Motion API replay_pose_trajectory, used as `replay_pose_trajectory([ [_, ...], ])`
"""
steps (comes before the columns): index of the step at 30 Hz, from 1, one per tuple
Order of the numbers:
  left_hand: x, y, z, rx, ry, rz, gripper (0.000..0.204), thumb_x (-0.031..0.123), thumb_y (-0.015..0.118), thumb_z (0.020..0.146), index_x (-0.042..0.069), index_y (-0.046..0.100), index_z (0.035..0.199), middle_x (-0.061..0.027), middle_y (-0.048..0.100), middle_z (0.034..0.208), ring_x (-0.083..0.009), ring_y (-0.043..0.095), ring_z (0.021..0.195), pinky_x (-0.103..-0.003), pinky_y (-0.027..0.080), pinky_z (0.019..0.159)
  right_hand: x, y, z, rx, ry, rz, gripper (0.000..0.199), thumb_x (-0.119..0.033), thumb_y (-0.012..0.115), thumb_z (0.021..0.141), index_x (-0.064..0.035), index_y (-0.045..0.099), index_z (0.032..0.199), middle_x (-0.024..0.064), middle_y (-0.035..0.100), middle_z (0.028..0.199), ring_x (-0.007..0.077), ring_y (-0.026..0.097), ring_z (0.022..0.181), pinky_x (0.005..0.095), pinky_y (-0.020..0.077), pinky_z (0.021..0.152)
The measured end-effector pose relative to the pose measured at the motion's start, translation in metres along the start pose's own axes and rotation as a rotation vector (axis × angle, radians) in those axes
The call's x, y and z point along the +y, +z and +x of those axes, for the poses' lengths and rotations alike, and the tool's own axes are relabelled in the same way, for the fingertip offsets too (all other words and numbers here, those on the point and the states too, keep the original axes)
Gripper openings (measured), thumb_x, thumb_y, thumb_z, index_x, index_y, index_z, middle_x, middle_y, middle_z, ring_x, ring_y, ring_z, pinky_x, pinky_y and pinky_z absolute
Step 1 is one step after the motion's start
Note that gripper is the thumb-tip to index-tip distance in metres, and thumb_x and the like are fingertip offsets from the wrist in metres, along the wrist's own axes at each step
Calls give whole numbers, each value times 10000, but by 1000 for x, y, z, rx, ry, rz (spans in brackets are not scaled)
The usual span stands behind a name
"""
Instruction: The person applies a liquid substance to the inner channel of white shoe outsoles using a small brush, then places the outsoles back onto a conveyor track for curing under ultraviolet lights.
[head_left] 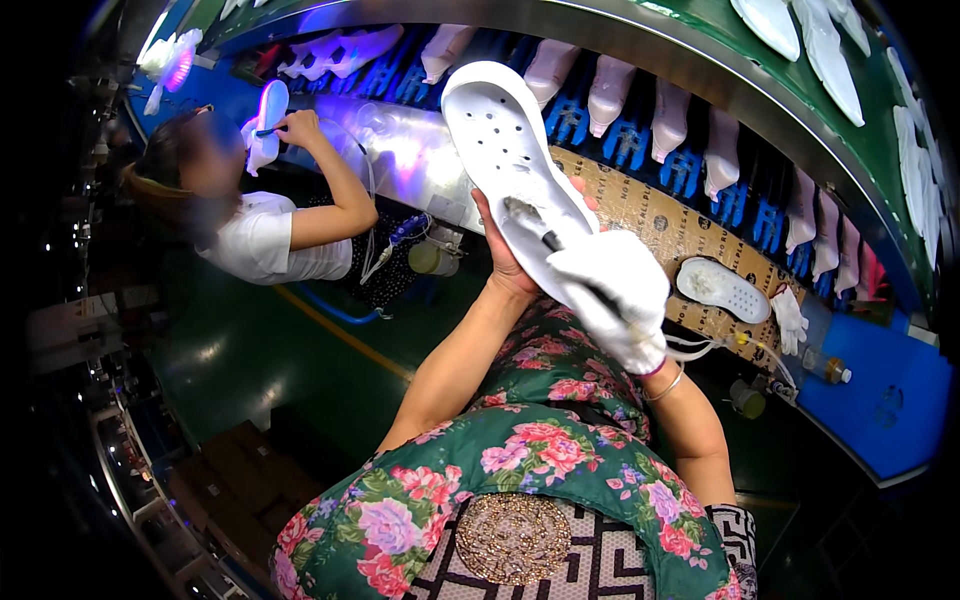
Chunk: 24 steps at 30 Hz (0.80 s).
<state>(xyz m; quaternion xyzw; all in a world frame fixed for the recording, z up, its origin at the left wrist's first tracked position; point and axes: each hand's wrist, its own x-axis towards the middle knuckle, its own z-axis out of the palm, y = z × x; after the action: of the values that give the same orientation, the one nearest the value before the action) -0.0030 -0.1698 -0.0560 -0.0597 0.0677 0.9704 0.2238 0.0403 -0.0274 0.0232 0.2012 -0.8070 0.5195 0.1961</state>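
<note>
My bare left hand [507, 255] holds a white shoe sole [500, 110] from beneath, its fingers wrapped round both edges. The sole is tilted up in front of me, and its toe end is dotted with small dark holes. My right hand [620, 290], in a white knit glove, is closed round a brush [549, 240]. The brush's dark neck sticks out past the gloved fingers, and its bristles touch the inside of the sole near the middle. Most of the brush handle is hidden by the glove.
A second white sole [722, 288] lies on the cardboard-covered bench [640, 205], beside a white glove [790, 318]. White shoe lasts [671, 120] hang in a row behind blue holders. To the left sits a co-worker [270, 235] brushing another sole. A bottle [825, 366] lies at right.
</note>
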Motion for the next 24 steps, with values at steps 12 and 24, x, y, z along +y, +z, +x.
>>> replay_pose_trajectory([
  [12,16,-8,1,-97,-114,69,1163,959,444,669,25,464,1362,-228,602,1135,-436,634,958,-609,530,841,-6,9,-12,-151,-57,56,227,-39,784,719,-119,747,928,60,716,875,261,680,781,354,521,731],
  [24,36,-21,-13,-140,-177,-69,1076,794,548,786,83,246,1536,-298,431,1433,-520,538,1204,-628,540,903,-12,17,-25,-251,48,276,249,-30,774,736,-135,759,962,56,730,938,240,690,847,347,531,771],
])
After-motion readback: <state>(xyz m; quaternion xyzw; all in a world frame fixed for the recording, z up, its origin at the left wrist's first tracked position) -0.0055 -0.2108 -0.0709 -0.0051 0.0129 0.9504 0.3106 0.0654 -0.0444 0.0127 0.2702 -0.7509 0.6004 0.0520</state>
